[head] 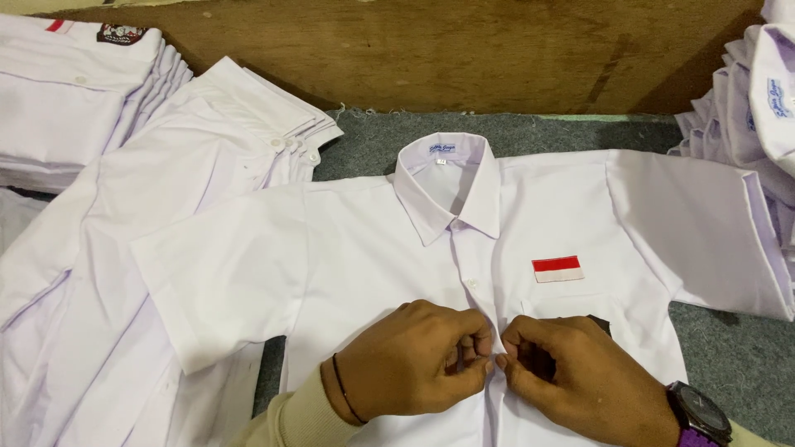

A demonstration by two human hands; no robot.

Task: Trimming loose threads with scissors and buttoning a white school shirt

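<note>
White shirt flat on grey mat, collar at 12 o'clock, button line running 12 to 6. Left hand and right hand both pinched shut on shirt front, fingertips meeting on that line. Equally near.

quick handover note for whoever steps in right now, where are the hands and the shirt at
Left hand: fingers pinched on the button placket of the white shirt, mid-chest.
Right hand: pinching the same placket from the other side; fingertips of both hands meet there.
Shirt: lies face up and spread flat on the grey mat, collar away from the person, sleeves out to both sides, red-and-white patch above the chest pocket.
Done: the button just above the hands looks fastened.
Left: the placket at the hands; below them it is hidden.
Nearby: stacks of white shirts at left and right.
</note>
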